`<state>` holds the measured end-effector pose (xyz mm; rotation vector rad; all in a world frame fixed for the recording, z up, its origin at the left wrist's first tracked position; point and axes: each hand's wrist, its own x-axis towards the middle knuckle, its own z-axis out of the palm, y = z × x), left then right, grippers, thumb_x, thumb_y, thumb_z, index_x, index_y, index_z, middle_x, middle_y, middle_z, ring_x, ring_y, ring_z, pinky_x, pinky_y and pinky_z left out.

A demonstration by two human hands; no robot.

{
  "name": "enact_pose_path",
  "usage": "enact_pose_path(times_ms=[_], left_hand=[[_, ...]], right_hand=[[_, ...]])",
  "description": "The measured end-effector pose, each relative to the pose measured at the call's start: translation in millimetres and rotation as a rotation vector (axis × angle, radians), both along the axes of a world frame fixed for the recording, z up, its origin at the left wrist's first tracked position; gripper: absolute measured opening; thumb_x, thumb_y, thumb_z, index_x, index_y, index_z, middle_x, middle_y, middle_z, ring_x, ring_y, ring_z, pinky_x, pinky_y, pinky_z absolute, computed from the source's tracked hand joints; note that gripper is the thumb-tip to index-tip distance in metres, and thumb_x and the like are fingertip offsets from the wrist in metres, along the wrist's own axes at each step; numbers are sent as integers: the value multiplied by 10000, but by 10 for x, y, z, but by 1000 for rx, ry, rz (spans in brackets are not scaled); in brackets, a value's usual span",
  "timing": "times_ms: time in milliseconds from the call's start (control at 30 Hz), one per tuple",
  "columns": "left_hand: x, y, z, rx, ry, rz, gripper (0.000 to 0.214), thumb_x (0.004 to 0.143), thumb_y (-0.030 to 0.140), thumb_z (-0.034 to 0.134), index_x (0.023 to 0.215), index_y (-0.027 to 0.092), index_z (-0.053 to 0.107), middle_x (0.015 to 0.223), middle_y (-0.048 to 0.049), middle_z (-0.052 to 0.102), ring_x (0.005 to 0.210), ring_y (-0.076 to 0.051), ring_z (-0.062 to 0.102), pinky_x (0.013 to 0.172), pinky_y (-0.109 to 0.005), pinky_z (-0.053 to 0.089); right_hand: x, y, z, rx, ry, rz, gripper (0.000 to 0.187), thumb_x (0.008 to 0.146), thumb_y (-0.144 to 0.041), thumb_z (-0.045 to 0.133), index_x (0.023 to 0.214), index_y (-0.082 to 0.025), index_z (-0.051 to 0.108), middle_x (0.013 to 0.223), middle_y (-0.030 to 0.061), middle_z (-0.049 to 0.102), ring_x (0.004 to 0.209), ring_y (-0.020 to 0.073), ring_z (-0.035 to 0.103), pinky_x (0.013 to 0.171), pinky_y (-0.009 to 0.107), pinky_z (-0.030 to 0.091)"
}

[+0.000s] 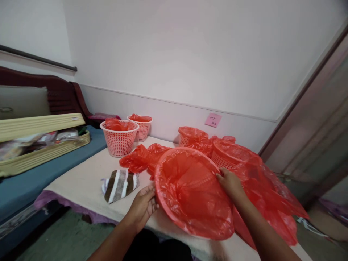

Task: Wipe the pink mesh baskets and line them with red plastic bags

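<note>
A round basket [161, 188] lined with a red plastic bag [195, 192] is tilted with its wide opening toward me. The bag is folded over the rim all round and hides most of the basket. My left hand [144, 207] is at the left rim, thumb and bent fingers against its edge. On the right, my right hand [230, 183] grips the rim, thumb on top. Beyond the basket's left side lies a crumpled red plastic bag [138, 159]. A striped brown, grey and white cloth [120, 184] lies left of my left hand.
Two white baskets [119, 143] with red bags inside stand at the back left. More bag-covered baskets [221, 159] and loose red bags [268, 203] occupy the right. A pink note [213, 120] is on the wall. A filled cream case [49, 152] lies on the bed at left.
</note>
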<state>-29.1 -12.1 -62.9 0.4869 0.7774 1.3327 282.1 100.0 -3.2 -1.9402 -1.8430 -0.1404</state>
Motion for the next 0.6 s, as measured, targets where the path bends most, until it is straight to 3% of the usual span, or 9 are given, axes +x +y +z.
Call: enact_pose_path(times_ms=[167,333,467,600], left_hand=[[-32,4,12,-60,-2,13,101,824,161,632,749,143,566,621,-5,619,527,-79,595,546,-182,493],[-12,-13,164,-77,-24,-2,242,929,354,496,828,143,559,694,-41,648,587,-110,636,523,-204,508],[42,38,300,-27,-15,-4,192,851,337,639,862,157,576,706,-19,658,581,-105,634,478,-184,497],[57,52,308,16,-31,0,164,773,213,732,835,139,599,773,-22,681,580,-84,629,460,-157,493]], right_hand=[[79,56,-27,-18,44,-15,149,794,-226,535,804,-163,669,761,72,703,704,214,643,607,275,399],[88,41,-63,-16,98,-31,157,795,-216,523,800,-171,673,761,76,702,696,219,637,618,291,403],[61,40,-77,-16,151,-15,178,804,-218,514,829,-161,681,809,91,709,761,232,647,668,305,419],[73,72,-119,-15,227,-19,184,793,-211,527,866,-163,689,858,97,717,813,244,651,710,315,430]])
